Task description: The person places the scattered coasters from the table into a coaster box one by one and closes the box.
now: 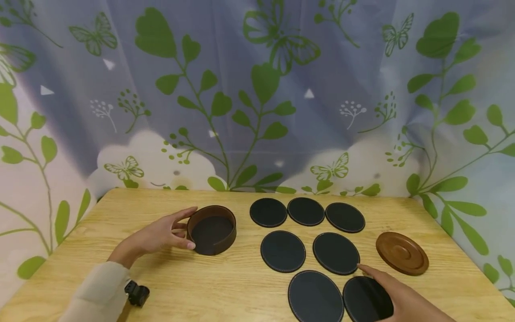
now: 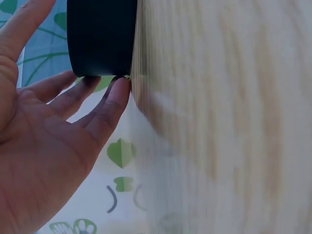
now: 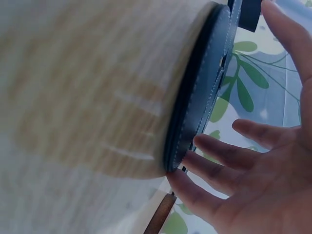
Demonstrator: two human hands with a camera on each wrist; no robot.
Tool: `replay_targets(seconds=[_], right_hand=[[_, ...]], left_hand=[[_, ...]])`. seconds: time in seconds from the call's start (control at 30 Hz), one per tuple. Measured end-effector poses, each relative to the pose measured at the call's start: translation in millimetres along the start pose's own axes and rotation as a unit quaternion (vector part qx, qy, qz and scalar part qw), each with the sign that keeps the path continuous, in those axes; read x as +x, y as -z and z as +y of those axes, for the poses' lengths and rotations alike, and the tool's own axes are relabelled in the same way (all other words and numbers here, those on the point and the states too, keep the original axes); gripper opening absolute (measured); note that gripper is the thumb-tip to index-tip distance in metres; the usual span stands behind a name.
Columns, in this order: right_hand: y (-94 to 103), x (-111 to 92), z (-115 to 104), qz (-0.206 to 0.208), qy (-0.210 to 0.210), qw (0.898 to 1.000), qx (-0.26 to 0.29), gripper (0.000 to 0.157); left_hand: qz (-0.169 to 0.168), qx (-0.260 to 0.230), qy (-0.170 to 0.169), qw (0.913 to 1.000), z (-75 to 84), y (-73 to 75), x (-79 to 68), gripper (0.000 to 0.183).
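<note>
Clearly, the black coasters (image 1: 283, 251) are round with pale-stitched rims.

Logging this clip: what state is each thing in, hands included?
Dark round holder: upright, uncovered, standing on the table.
Seven black coasters: lying flat, outside the holder, in three rows.
Brown disc: lying flat, apart from the coasters.
Left hand: fingers at the holder's side.
Right hand: fingers extended, at the front coasters.
Curtain: hanging behind the table.
</note>
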State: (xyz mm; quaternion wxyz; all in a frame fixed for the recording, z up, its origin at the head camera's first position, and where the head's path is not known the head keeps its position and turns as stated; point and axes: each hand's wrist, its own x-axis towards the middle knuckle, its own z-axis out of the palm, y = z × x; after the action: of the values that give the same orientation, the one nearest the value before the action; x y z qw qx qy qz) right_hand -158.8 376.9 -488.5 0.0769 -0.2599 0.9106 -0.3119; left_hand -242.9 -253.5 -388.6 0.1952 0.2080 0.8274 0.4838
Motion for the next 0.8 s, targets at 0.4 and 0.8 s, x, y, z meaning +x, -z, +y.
replay_targets(seconds=[0.4, 0.8], right_hand=[[1.9, 0, -41, 0.029, 0.086, 0.993, -0.075, 0.095], [5.7, -5, -62, 0.048, 0.094, 0.987, -0.123, 0.099]], left_hand=[[-0.013, 0.001, 0.003, 0.9999, -1.9, 2.5, 1.0, 0.109], [-0.009, 0.021, 0.006, 0.9997, -4.1, 2.1, 6.6, 0.106]])
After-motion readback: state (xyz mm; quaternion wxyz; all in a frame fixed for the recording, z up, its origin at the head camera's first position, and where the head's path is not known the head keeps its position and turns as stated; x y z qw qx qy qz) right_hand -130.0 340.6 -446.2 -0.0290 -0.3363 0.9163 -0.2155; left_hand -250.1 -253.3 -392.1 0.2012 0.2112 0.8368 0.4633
